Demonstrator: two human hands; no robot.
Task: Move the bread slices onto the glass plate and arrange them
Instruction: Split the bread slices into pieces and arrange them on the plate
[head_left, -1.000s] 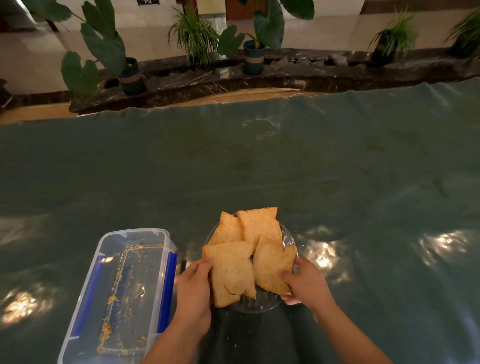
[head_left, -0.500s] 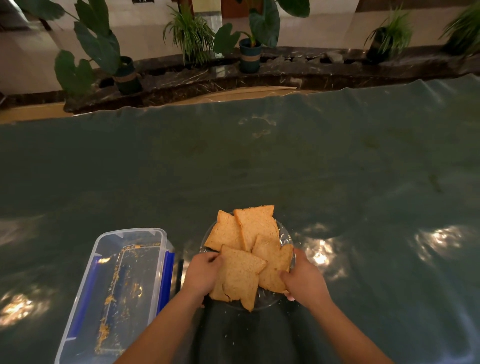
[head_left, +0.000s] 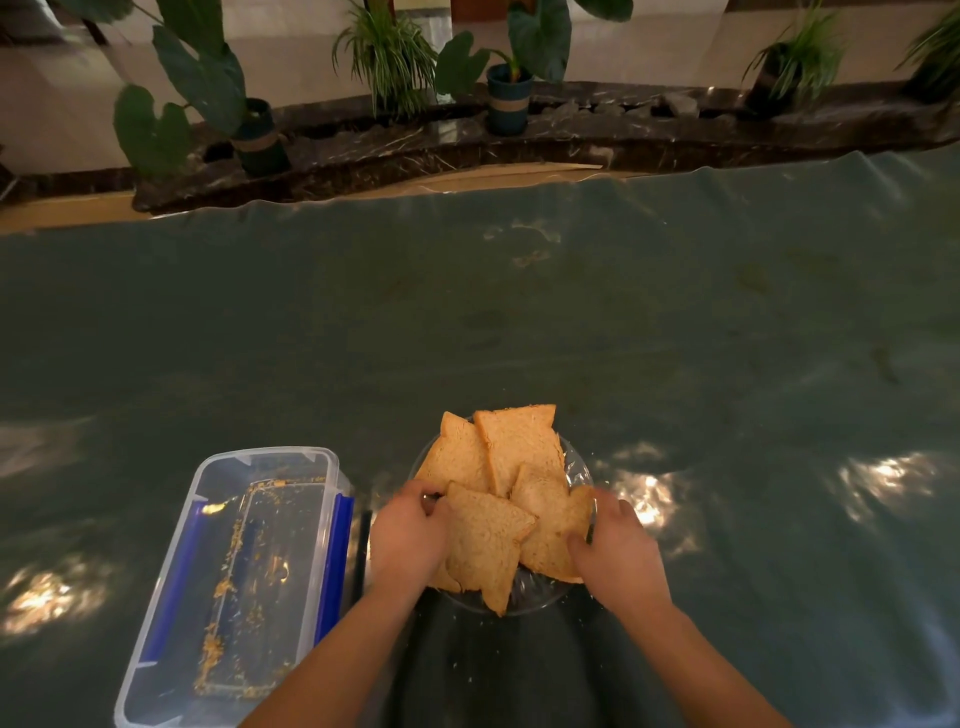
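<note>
- The person's left hand (head_left: 410, 535) curls round the near-left edge of a tan, roughly square slice of brown bread (head_left: 483, 545), fingers closed on it; my guess is the hold is there to turn or nudge that slice into line with the others.
- The right hand (head_left: 615, 545) closes on the near-right slice (head_left: 550, 525), thumb against its edge; whether it also touches the plate beneath I cannot tell; it looks like a steadying hold while the other slice is set.
- The round clear glass plate (head_left: 576, 467) sits on the table (head_left: 727, 364), which is covered in dull green cloth under a glossy film, just in front of the person; all the bread slices (head_left: 514, 457) I can see lie on it, four at least, overlapping like a fan, the two far ones poking past the rim; a corner of the near-left slice overhangs the near rim too.
- The clear rectangular plastic box with blue side clips (head_left: 244, 571) stands just left of the plate, open and holding only tan crumbs scattered along its floor; so the moving seems done and only the arranging is left.
- The overhanging corners are the risk; a careless push could tip a slice off onto the cloth.
</note>
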